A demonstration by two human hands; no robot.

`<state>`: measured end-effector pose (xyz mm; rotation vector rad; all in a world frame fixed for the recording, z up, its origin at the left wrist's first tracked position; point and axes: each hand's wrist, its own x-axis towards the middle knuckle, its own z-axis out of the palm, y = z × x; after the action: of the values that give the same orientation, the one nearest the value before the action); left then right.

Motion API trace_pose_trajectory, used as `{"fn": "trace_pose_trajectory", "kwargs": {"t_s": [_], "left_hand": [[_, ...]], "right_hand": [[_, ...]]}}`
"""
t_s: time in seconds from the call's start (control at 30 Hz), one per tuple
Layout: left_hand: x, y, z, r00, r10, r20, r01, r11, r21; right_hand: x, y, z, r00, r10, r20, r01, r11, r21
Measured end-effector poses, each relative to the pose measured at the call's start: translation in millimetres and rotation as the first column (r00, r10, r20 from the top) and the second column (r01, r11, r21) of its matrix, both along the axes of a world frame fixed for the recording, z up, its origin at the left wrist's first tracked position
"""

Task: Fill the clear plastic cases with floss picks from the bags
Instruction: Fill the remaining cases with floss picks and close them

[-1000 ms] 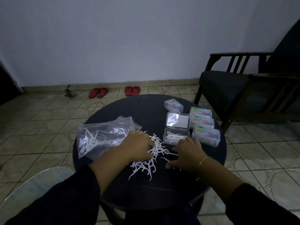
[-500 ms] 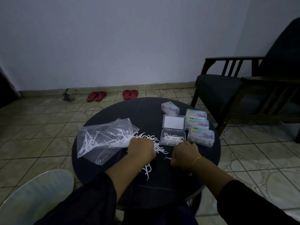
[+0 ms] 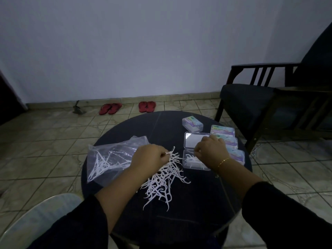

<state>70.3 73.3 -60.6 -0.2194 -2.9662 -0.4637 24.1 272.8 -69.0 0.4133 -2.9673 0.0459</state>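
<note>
On the round dark desk (image 3: 125, 221) a clear plastic bag (image 3: 111, 155) lay at the left, white floss picks inside it; a loose heap of floss picks (image 3: 165, 182) was spread on the desk between the two hands; the left hand (image 3: 149, 157) hovered at the heap's far end, its grip curled and pinching a few picks at the fingertips. An open clear case (image 3: 195, 161) lay just right of the heap, a handful of picks in its tray, its lid (image 3: 193, 140) folded back flat beyond it; the right hand (image 3: 210, 151) hung over the tray, its grip curled, though what it pinched could not be told. Closed, labelled cases (image 3: 222, 131) sat in a row at the right, partly behind that hand; one more closed case (image 3: 192, 124) stood farther back.
</note>
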Motion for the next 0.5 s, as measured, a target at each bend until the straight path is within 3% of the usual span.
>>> {"fn": "trace_pose_trajectory", "kwargs": {"t_s": [0.1,0.23,0.37,0.5], "left_hand": [[-11,-4,1,0.998,-0.004,0.067,-0.010,0.980,0.200],[-23,0,-1,0.994,-0.052,0.099,0.015,0.940,0.340],[-34,20,-4,0.994,-0.077,0.079,0.041,0.924,0.380],[-46,43,-18,0.987,-0.124,0.099,0.080,0.927,0.367]], "right_hand": [[7,7,-15,0.999,-0.028,-0.016,0.026,0.989,-0.148],[27,19,-40,0.987,-0.111,-0.120,0.054,0.914,-0.401],[40,20,-65,0.971,-0.152,-0.182,0.041,0.865,-0.500],[43,20,-77,0.984,-0.127,-0.128,0.042,0.850,-0.525]]}}
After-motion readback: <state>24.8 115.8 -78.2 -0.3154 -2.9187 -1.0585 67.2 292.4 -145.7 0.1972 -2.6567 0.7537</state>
